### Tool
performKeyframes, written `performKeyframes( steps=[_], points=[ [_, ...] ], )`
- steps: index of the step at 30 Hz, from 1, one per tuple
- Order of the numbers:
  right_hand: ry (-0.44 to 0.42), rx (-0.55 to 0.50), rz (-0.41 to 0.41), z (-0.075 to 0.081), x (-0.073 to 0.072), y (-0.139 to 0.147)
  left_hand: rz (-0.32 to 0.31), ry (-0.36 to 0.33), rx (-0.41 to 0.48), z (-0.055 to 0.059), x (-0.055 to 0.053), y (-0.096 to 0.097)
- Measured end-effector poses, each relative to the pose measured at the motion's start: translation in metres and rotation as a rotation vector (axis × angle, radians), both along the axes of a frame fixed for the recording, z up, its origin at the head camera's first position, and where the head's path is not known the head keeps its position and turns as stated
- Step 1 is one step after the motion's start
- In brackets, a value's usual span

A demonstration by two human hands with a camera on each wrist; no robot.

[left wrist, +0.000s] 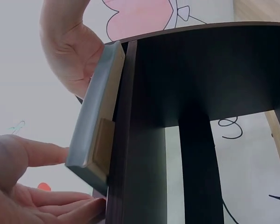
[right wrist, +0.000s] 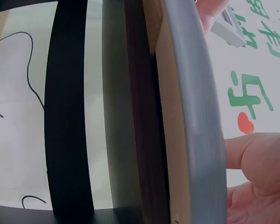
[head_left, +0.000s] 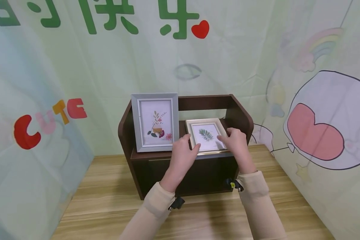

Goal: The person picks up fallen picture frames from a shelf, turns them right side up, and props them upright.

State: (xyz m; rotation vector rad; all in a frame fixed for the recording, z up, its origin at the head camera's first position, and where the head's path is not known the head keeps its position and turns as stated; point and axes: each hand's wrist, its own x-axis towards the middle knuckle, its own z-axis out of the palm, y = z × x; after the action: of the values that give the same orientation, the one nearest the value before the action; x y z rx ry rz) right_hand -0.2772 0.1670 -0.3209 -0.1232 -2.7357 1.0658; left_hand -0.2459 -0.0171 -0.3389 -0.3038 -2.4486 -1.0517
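Observation:
A picture frame (head_left: 208, 145) with a pale gold rim and a green leaf print lies tilted back on the upper board of a dark brown shelf unit (head_left: 241, 116). My left hand (head_left: 181, 155) holds its left side near the front corner, thumb over the face. On the right edge, my right hand (head_left: 235, 141) grips with thumb and fingers. Both wrist views show the frame's silvery edge (left wrist: 95, 102) close against the shelf board (right wrist: 147, 140). Left of it, a larger grey picture frame (head_left: 175, 133) with a flower print stands upright.
The shelf unit stands on a wood-grain table (head_left: 108, 186). Its lower compartment (head_left: 206, 175) is open at the front. Printed cloth walls (head_left: 108, 83) with lettering and a balloon drawing (head_left: 326, 93) surround the table at the back and sides.

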Motion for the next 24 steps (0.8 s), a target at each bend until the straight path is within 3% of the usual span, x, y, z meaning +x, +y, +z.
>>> performKeyframes(
  steps=[9, 17, 24],
  points=[
    [0.016, 0.004, 0.000, -0.0022, -0.0045, 0.0004, 0.010, -0.033, -0.011, -0.0011, 0.0002, 0.0068],
    [0.006, -0.039, -0.026, -0.0035, -0.0051, -0.0031, 0.006, -0.105, 0.079, -0.0026, 0.0007, 0.0079],
    [0.051, -0.038, -0.067, -0.0079, -0.0044, -0.0088, -0.001, -0.102, 0.152, -0.0045, 0.0035, 0.0082]
  ],
)
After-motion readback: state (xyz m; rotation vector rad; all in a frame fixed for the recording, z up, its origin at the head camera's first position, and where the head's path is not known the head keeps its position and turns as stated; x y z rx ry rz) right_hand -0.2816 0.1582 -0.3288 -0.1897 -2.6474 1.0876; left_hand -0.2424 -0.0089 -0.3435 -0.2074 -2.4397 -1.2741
